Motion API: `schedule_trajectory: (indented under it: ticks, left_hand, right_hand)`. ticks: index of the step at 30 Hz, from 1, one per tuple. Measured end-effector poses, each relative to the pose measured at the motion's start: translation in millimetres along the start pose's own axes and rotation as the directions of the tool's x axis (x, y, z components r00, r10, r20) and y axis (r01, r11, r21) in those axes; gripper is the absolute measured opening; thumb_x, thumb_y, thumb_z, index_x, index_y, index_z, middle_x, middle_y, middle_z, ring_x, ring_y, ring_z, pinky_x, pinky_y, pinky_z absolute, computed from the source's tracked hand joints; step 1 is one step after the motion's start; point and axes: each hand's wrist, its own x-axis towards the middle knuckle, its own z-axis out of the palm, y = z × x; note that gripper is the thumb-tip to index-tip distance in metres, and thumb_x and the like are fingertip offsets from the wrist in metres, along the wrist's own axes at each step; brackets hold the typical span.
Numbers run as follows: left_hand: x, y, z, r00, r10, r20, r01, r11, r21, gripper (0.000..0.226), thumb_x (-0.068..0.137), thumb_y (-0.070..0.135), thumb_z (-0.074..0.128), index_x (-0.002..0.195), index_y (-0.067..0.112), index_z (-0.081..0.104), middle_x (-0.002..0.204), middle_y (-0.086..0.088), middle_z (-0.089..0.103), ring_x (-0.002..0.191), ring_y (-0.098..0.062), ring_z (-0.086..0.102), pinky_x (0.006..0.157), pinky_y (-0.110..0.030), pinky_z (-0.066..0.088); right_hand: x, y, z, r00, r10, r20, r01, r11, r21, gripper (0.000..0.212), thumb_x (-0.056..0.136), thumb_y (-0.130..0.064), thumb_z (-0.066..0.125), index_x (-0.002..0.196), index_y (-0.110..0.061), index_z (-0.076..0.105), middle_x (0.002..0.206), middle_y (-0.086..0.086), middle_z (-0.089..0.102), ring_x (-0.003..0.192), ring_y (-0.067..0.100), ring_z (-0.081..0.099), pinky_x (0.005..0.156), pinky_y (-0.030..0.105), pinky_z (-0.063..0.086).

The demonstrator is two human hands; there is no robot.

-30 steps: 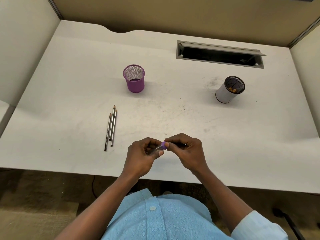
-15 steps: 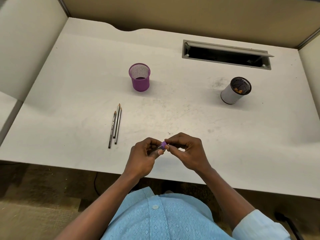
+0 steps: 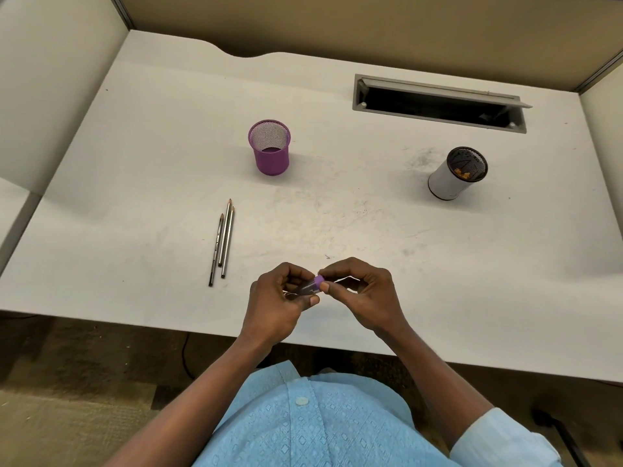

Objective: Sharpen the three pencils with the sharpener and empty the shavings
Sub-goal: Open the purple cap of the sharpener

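Note:
Three pencils (image 3: 222,241) lie side by side on the white desk (image 3: 371,230), tips pointing away from me, left of my hands. Both hands hold a small sharpener (image 3: 312,286) with a clear body and a purple end, just above the desk's front edge. My left hand (image 3: 279,305) grips the clear body. The fingertips of my right hand (image 3: 364,291) pinch the purple end. A white cup with a dark inside (image 3: 456,178) stands at the right and has orange-brown bits at its bottom.
A purple mesh cup (image 3: 270,147) stands behind the pencils. An open cable slot (image 3: 438,102) is cut into the desk at the back right. Beige partition walls (image 3: 50,79) close in the desk on the left, back and right.
My hands stay together on the sharpener with only small finger shifts. The view has drifted slightly, so the desk items sit a little further right in the frame.

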Motion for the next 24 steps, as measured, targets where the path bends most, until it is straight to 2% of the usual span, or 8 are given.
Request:
schedule_trajectory:
  ticks: [5,11,15,20,24]
  left_hand:
    - [-2.0,0.3,0.7,1.0,0.003,-0.013,-0.003,1.0,0.01,0.033,0.079,0.008,0.093,0.102,0.026,0.078,0.093,0.01,0.081,0.088,-0.006,0.076,0.081,-0.028,0.063]
    - [-3.9,-1.9,1.3,1.0,0.003,-0.017,-0.003,1.0,0.005,0.035,0.078,0.005,0.093,0.103,0.023,0.078,0.093,0.009,0.082,0.087,-0.006,0.077,0.079,-0.024,0.062]
    - [-4.6,-3.2,0.0,1.0,-0.007,-0.016,0.007,1.0,-0.014,0.036,0.078,0.004,0.093,0.103,0.024,0.076,0.094,0.008,0.081,0.087,-0.005,0.076,0.077,-0.017,0.059]
    - [-4.9,-6.0,-4.1,1.0,-0.007,-0.012,0.007,0.998,-0.056,0.037,0.078,0.0,0.092,0.101,0.024,0.076,0.095,0.005,0.082,0.091,-0.009,0.078,0.085,-0.027,0.062]
    - [-6.7,-8.2,-8.6,1.0,-0.008,-0.013,0.007,0.997,-0.073,0.036,0.078,0.0,0.092,0.101,0.024,0.076,0.095,0.008,0.082,0.092,-0.004,0.078,0.087,-0.025,0.061]
  right_hand:
    - [-1.0,0.9,0.7,1.0,-0.008,-0.015,0.008,1.0,-0.001,0.017,0.088,-0.005,0.086,0.105,-0.006,0.085,0.1,0.005,0.081,0.092,0.021,0.079,0.079,0.031,0.064]
    - [-0.3,2.5,2.0,1.0,0.003,0.0,-0.003,0.998,0.063,0.017,0.089,0.001,0.083,0.105,-0.003,0.085,0.098,0.01,0.082,0.088,0.024,0.079,0.075,0.037,0.065]
    - [1.1,1.4,-1.5,0.994,0.11,0.009,-0.11,0.986,0.122,0.016,0.092,0.006,0.078,0.106,0.0,0.084,0.096,0.011,0.082,0.082,0.024,0.078,0.077,0.033,0.063]
    - [1.3,-2.0,2.6,0.968,0.25,0.005,-0.245,0.943,0.225,0.014,0.096,0.0,0.076,0.107,-0.002,0.084,0.099,0.012,0.084,0.084,0.033,0.08,0.085,0.045,0.065]
    - [6.2,-1.2,12.8,0.937,0.348,-0.024,-0.327,0.899,0.292,0.019,0.1,0.002,0.068,0.11,-0.005,0.082,0.097,0.017,0.083,0.076,0.03,0.078,0.082,0.04,0.064]
